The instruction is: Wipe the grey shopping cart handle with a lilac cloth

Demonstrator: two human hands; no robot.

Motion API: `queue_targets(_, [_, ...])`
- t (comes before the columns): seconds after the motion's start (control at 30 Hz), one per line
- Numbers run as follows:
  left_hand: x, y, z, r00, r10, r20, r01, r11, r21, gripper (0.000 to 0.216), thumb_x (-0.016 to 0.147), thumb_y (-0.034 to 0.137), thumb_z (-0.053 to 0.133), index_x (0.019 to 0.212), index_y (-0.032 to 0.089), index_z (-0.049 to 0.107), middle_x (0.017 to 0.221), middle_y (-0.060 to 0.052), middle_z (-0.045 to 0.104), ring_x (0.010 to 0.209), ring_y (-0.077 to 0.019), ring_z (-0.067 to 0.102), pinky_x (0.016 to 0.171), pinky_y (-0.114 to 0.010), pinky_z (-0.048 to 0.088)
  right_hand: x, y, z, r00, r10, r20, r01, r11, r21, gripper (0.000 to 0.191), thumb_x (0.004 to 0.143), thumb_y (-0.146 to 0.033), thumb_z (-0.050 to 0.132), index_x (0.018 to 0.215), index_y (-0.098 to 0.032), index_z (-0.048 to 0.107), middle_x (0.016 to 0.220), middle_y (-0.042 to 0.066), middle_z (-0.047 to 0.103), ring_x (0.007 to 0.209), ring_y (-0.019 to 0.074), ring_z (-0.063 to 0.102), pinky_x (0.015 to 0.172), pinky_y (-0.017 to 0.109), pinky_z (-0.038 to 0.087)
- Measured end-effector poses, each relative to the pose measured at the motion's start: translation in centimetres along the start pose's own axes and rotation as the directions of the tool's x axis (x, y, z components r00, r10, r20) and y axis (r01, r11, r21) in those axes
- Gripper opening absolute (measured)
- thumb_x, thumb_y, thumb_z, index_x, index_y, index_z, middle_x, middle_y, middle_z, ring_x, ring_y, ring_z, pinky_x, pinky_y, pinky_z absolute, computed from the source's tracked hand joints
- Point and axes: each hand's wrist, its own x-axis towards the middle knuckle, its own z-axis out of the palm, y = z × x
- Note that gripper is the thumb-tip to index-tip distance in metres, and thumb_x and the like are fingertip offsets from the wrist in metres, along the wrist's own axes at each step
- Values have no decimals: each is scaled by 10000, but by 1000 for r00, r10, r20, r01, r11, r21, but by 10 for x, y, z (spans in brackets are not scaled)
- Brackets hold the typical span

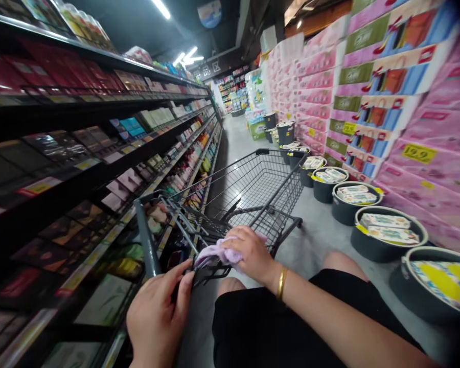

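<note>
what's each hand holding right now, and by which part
The right hand holds a purple cloth, bunched under its palm against the rear frame of the cart. The left hand grips that frame's wire edge with its fingers.

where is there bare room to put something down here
The cart basket is bare inside, ahead of the right hand on the purple cloth. Bare floor lies between cart and tubs. The shelves and tubs are packed.

Left: shelves crowd close beside the cart.
Right: tubs line the floor — open aisle between.
Ahead: cart basket blocks — bare inside.
</note>
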Motion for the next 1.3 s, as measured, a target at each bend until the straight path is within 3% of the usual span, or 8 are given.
queue_targets(0.2, [-7,-11,-6,996,75,-39,-78,994,-83,80,901,225,661,910,191,732,768,-3,742,695,-125,655,756,-264,488,16,25,-20,972,237,7,-226,935,-272,172,772,-151,642,904,-204,740,1049,70,691,1025,245,533,937,394,397])
queue_targets(0.47, [-19,-36,-17,995,94,-26,-97,987,-125,76,878,169,673,918,195,732,796,-13,751,739,-130,665,778,-263,500,29,1,-19,911,136,390,-39,968,-247,130,776,-236,663,888,-246,729,932,18,676,909,199,546,833,327,369])
queue_targets(0.63, [-25,-56,-25,991,-80,104,87,994,-63,204,931,342,600,893,212,754,842,-33,762,809,-169,686,758,-278,499,22,10,-29,920,339,195,-236,879,-415,109,797,-219,636,862,-211,723,943,56,674,941,224,533,851,350,353])
queue_targets(0.77, [-18,-57,-35,924,-155,349,116,985,130,388,973,492,462,933,257,767,946,-27,782,1002,-239,690,937,-370,476,12,-10,-11,945,235,226,-150,928,-341,134,819,-240,636,918,-230,726,1001,48,675,1005,233,515,889,350,348])
queue_targets(0.93, [-9,-25,-42,923,-263,281,171,934,312,484,1004,527,344,1193,256,697,1122,-60,757,1079,-267,676,1124,-491,335,9,-9,-22,921,296,251,-187,905,-381,162,817,-267,646,953,-234,726,1006,48,675,979,229,531,862,342,349])
queue_targets(1.07, [2,-13,-42,845,-374,382,256,911,324,565,983,592,347,1355,241,586,1152,-73,748,1037,-274,696,894,-376,484,10,-1,-34,902,423,84,-328,799,-504,168,815,-268,635,950,-209,716,1015,76,672,983,243,530,870,347,349])
queue_targets(1.2, [31,-25,-41,716,-394,577,268,917,294,777,967,622,335,1588,176,192,1100,-84,761,939,-256,728,685,-299,479,11,-5,-38,880,424,212,-265,810,-523,180,813,-278,628,963,-233,715,996,49,683,945,224,555,849,330,356])
queue_targets(1.3, [61,-40,-34,678,-328,658,121,932,340,853,959,627,331,1592,97,115,1023,-133,765,889,-276,733,684,-309,482,20,-8,-46,837,456,301,-239,801,-548,174,812,-271,608,942,-236,719,990,43,696,932,207,585,813,305,368])
